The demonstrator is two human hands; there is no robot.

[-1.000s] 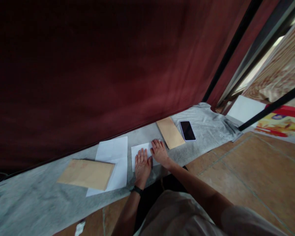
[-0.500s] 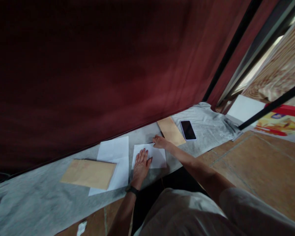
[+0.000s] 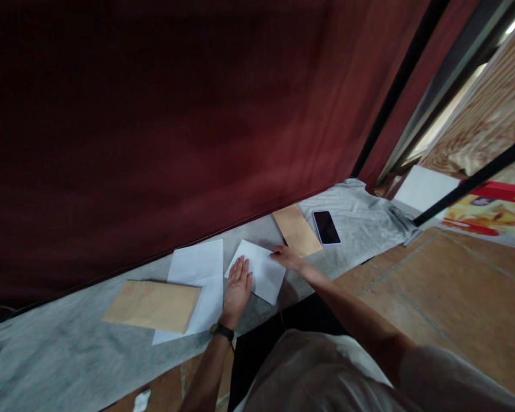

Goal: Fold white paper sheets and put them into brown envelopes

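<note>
A: Which step is in hand, in your judgement?
B: I think it is the placing or smoothing of the small white sheet (image 3: 266,280). It lies askew at the middle of the cloth-covered table (image 3: 47,349), with one corner pointing to the near edge. The left hand (image 3: 237,289) is flat on its left part, fingers straight and almost together, gripping nothing.
A: And the right hand (image 3: 286,257)?
B: Its fingers are curled at the sheet's far right corner. Whether they pinch it, I cannot tell.
A: What does the next move call for?
B: Probably a light palm and a sure hold, so the paper does not crease.
A: What stands around?
B: To the left, a larger white paper (image 3: 206,260), reaching almost from near edge to far edge, with a brown envelope (image 3: 154,303) partly upon it. A second brown envelope (image 3: 298,232), just beside the right hand, may hinder it. Toward the right end is a phone (image 3: 327,228). A red panel (image 3: 223,143) closes the far edge.
</note>
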